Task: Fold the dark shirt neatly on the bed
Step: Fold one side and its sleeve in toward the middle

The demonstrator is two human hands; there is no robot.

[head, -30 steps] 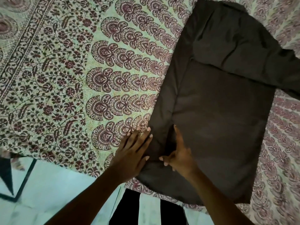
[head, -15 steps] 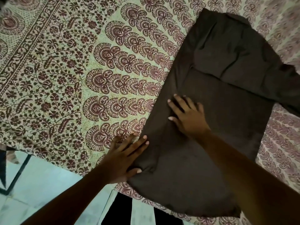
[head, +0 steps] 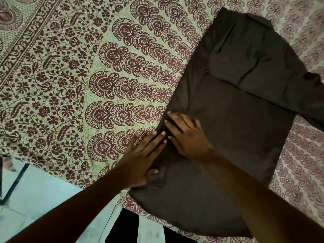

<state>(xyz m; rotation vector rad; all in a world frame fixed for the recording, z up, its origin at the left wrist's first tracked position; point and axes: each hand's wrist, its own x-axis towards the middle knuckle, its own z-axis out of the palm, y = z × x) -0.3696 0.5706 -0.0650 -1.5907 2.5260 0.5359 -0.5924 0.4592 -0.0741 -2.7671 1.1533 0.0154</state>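
Across a bed (head: 70, 85) under a block-printed maroon and cream cover, pale floor tiles (head: 35, 199) at the near left. On the right half, the dark shirt (head: 236, 123), spread flat, long axis running near to far, left side turned in along a straight fold, one sleeve (head: 298, 95) trailing far right. Left hand (head: 140, 160) flat on that folded edge, fingers straight and spread, gripping nothing. Right hand (head: 187, 137) just beside it, fingers extended, pressing cloth, holding nothing. Unfolded right side well apart from both hands, nearer the right one; probably next to turn in.

place: home bedroom | seen: patterned bed (head: 70, 85), tiled floor (head: 43, 199)
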